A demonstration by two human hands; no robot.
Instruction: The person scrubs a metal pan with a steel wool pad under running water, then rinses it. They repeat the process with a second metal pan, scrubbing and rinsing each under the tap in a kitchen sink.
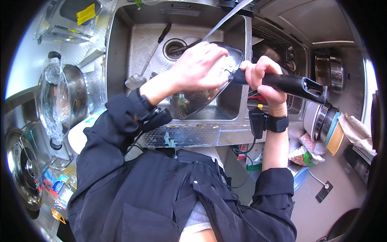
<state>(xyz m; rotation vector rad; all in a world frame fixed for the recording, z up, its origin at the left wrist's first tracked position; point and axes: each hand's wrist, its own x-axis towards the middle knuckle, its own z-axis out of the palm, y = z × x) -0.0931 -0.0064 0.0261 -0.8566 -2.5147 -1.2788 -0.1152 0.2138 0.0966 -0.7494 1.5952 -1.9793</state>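
Note:
My right hand (266, 77) is closed around the black handle (290, 86) of a shiny metal pan (196, 101). The pan is tilted on its side within the stainless steel sink (116, 60). My left hand (196, 66) lies against the pan near the handle's base. Glare whitens the area under its fingers, and whether it holds anything there is unclear. A ladle or turner (149, 59) with a dark grip rests on the sink floor, left of the drain (173, 50). Another dark handle (183, 48) reaches over the drain toward my left hand.
A pale narrow streak (226, 19), water or a spout, slants down toward the pan. Right of the sink, a second basin (297, 99) holds a rack and cookware. Bowls and baskets (326, 125) stack beyond it. On the left counter stands a pot (75, 93) beside a lid under plastic.

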